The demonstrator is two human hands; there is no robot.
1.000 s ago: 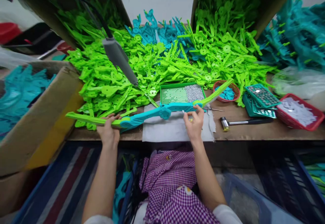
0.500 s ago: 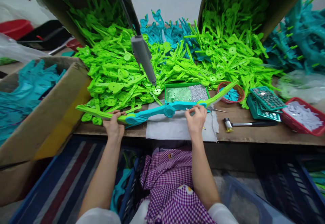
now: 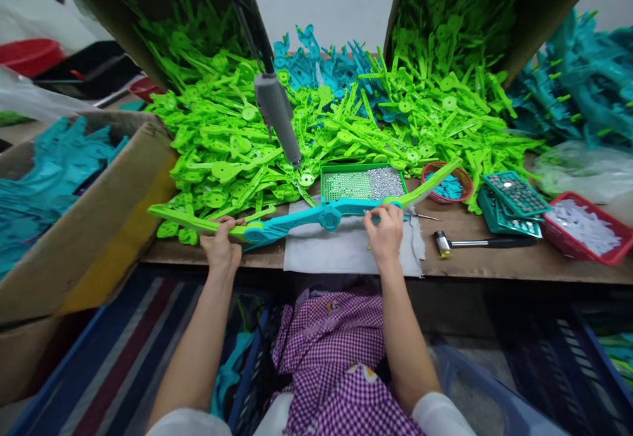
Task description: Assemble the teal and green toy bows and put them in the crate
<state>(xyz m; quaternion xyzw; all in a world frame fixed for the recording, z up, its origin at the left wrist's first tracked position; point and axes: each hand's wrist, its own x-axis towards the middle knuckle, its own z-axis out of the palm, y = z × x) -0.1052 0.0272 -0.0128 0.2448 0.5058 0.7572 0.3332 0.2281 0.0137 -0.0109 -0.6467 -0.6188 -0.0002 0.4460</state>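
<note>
A long toy bow (image 3: 297,219) lies across the bench front, teal in the middle with bright green limbs at each end. My left hand (image 3: 221,245) is closed on its left part, where green meets teal. My right hand (image 3: 384,231) pinches the bow's right teal section near the green limb, over a grey cloth (image 3: 341,251). Just behind the bow sits a green tray (image 3: 362,183) of small silver screws. A grey powered screwdriver (image 3: 277,116) hangs on its cable above the bench, tip down, apart from both hands.
Heaps of green parts (image 3: 237,146) and teal parts (image 3: 321,66) cover the bench back. A small hammer (image 3: 475,243), a red basket (image 3: 448,182), teal trays (image 3: 514,198) and a red tray (image 3: 588,228) lie to the right. A cardboard box (image 3: 79,225) of teal pieces stands left.
The view shifted, so the bow and hands sit further right and higher. The hanging screwdriver swung right. My right hand's fingers closed down onto the bow's teal section.
</note>
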